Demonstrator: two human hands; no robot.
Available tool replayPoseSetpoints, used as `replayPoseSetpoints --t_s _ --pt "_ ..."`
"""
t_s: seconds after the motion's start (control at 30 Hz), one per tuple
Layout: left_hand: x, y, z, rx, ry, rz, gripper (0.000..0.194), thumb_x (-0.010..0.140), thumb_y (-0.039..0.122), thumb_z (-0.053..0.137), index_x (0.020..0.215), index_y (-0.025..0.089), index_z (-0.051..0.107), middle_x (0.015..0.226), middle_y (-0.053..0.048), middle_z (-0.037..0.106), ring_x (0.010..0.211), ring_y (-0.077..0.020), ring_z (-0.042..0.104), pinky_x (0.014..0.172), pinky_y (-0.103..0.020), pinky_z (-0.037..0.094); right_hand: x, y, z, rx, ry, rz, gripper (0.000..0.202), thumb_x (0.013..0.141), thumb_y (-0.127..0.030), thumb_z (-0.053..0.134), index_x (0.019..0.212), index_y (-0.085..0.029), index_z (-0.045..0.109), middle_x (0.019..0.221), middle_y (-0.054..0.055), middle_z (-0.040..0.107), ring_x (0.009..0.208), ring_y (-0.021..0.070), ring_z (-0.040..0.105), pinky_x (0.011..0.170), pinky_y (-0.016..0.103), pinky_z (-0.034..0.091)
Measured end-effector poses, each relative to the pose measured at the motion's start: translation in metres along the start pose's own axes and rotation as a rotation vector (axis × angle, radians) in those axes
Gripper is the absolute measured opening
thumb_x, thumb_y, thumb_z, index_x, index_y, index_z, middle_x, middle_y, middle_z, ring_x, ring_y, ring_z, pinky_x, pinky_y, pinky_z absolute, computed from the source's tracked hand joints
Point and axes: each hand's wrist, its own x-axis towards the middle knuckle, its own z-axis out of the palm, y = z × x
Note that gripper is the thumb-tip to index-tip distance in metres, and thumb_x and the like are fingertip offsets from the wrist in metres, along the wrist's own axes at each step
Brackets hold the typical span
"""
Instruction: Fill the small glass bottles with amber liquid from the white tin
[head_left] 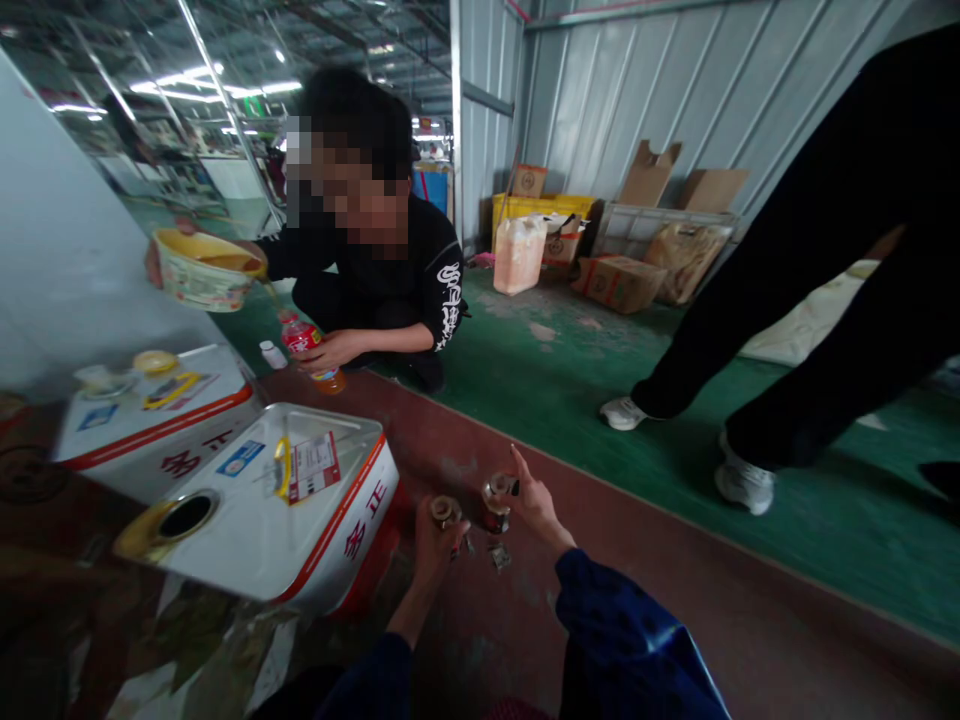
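Note:
My left hand [433,540] is closed round a small open-topped bottle [444,512] low over the reddish-brown floor. Just right of it stands a second small container [496,492], a jar with a light rim. At that jar's right side is my right hand [531,492], its index finger raised and its thumb side near or on the rim; whether it grips the jar is not clear. A small scrap [500,556] lies on the floor between my forearms.
Two large white tins [247,540] stand at left, the nearer with an open round mouth. A crouching person tips a tub [206,275] over a red-labelled bottle [301,335]. Another person's legs [720,330] stand at right. Boxes and a jerrycan [519,255] are behind.

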Motion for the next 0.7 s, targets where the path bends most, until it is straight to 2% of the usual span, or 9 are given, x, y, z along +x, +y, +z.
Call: replayPoseSetpoints --t_s 0.1,0.2,0.27,0.33,0.4,0.47,0.53,0.6,0.7 --pt "-0.001 0.002 0.0 -0.025 -0.014 -0.012 0.058 0.054 0.035 0.074 0.103 0.019 0.045 0.095 -0.004 0.059 0.09 -0.0244 0.062 0.085 -0.043 0.052 0.002 0.013 0.001 0.034 -0.023 -0.02 0.098 0.073 -0.018 0.073 0.155 -0.031 0.023 0.123 0.002 0.069 0.109 0.0266 0.067 0.094 0.041 0.049" --pt "-0.005 0.007 -0.001 -0.01 0.004 -0.024 0.061 0.06 0.037 0.071 0.11 0.018 0.041 0.099 -0.006 0.06 0.09 -0.0251 0.063 0.085 -0.045 0.052 0.003 0.015 -0.01 0.147 0.086 -0.072 0.09 0.076 -0.026 0.071 0.155 -0.027 0.026 0.135 0.007 0.062 0.121 0.0257 0.061 0.102 0.043 0.046" --pt "-0.007 0.018 -0.001 0.021 -0.003 0.002 0.06 0.063 0.036 0.07 0.112 0.018 0.041 0.102 -0.007 0.06 0.094 -0.0255 0.064 0.089 -0.046 0.051 0.001 0.008 -0.02 0.241 0.221 -0.109 0.076 0.078 -0.038 0.07 0.146 -0.02 0.042 0.135 0.011 0.061 0.124 0.0264 0.058 0.105 0.044 0.043" --pt "-0.009 0.035 0.0 0.058 -0.014 0.046 0.061 0.062 0.032 0.071 0.114 0.019 0.042 0.106 -0.007 0.061 0.101 -0.0258 0.062 0.095 -0.046 0.049 -0.007 -0.007 -0.029 0.367 0.267 -0.13 0.058 0.077 -0.048 0.07 0.124 -0.015 0.061 0.12 0.012 0.067 0.115 0.0263 0.061 0.103 0.042 0.044" --pt "-0.013 0.058 0.003 0.132 -0.025 0.09 0.064 0.06 0.027 0.073 0.117 0.019 0.043 0.111 -0.008 0.06 0.106 -0.0266 0.061 0.099 -0.045 0.046 -0.019 -0.027 -0.035 0.513 0.168 -0.136 0.046 0.075 -0.051 0.073 0.104 -0.015 0.066 0.104 0.009 0.07 0.101 0.0239 0.064 0.095 0.038 0.047" --pt "-0.019 0.082 0.004 0.28 -0.056 0.144 0.062 0.063 0.025 0.072 0.118 0.018 0.044 0.113 -0.01 0.06 0.106 -0.0276 0.061 0.096 -0.044 0.047 -0.034 -0.046 -0.038 0.632 0.032 -0.147 0.042 0.073 -0.047 0.077 0.1 -0.017 0.064 0.1 0.006 0.07 0.096 0.0207 0.063 0.09 0.033 0.048" --pt "-0.026 0.104 0.002 0.425 -0.102 0.184 0.05 0.069 0.027 0.07 0.113 0.017 0.047 0.11 -0.011 0.06 0.104 -0.0277 0.061 0.092 -0.042 0.048 -0.047 -0.062 -0.04 0.68 -0.05 -0.153 0.042 0.072 -0.04 0.08 0.103 -0.018 0.064 0.101 0.003 0.069 0.096 0.0187 0.063 0.088 0.031 0.047" --pt "-0.034 0.118 -0.002 0.523 -0.155 0.19 0.039 0.074 0.027 0.067 0.107 0.018 0.049 0.103 -0.01 0.061 0.101 -0.0276 0.062 0.088 -0.04 0.048 -0.055 -0.071 -0.041 0.641 -0.079 -0.176 0.039 0.072 -0.033 0.08 0.106 -0.019 0.065 0.102 0.003 0.069 0.097 0.0178 0.063 0.088 0.03 0.047" --pt "-0.041 0.124 -0.014 0.658 -0.275 0.226 0.035 0.074 0.021 0.063 0.106 0.018 0.05 0.104 -0.01 0.062 0.105 -0.0291 0.061 0.091 -0.042 0.047 -0.059 -0.071 -0.041 0.437 -0.106 -0.324 0.024 0.077 -0.023 0.077 0.1 -0.019 0.07 0.099 0.003 0.069 0.093 0.0163 0.063 0.085 0.028 0.045"
